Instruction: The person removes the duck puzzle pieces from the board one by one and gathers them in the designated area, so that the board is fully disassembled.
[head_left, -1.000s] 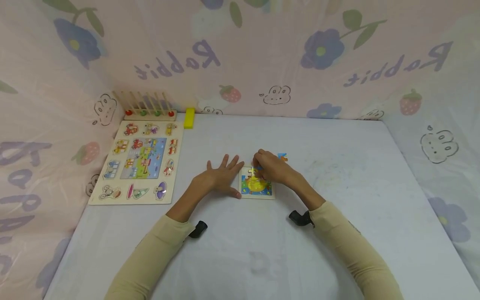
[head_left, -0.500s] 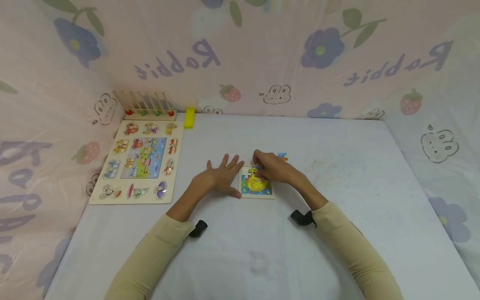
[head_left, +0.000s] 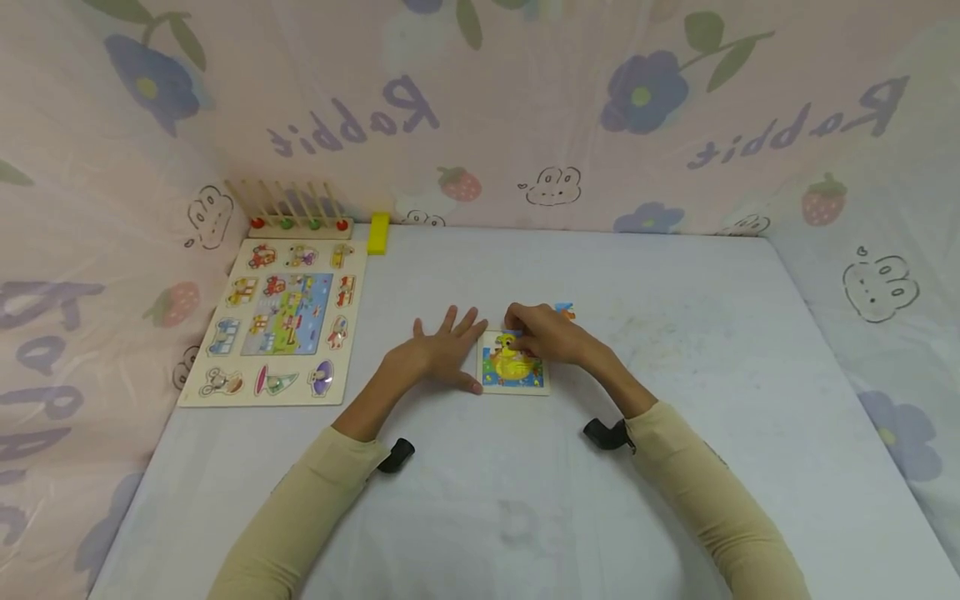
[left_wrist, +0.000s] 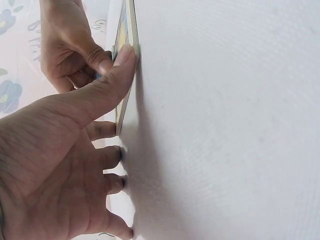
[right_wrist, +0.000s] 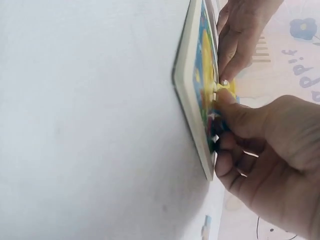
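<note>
A small square jigsaw puzzle (head_left: 517,384) in a pale wooden frame lies on the white table, showing a yellow duck on blue. My left hand (head_left: 438,354) is spread flat at its left side, with the thumb on the frame's near left corner. Over the puzzle's upper right part, my right hand (head_left: 553,335) pinches a yellow and blue jigsaw piece (right_wrist: 230,86) printed with the duck's eye. In the right wrist view this piece stands tilted up at the board's surface, partly hidden by the thumb. A loose blue and orange jigsaw piece (head_left: 566,311) lies just beyond the right hand.
A large wooden peg puzzle board (head_left: 258,392) with vehicle and toy pictures lies at the left. Behind it stands a wooden rack (head_left: 300,232) with upright rods and red and green beads, beside a yellow block (head_left: 378,233). A printed curtain (head_left: 480,108) encloses the table's back and sides.
My right hand has brought the piece over the pale gap at the puzzle's top, where the duck's head now shows. My left hand has stayed in place.
</note>
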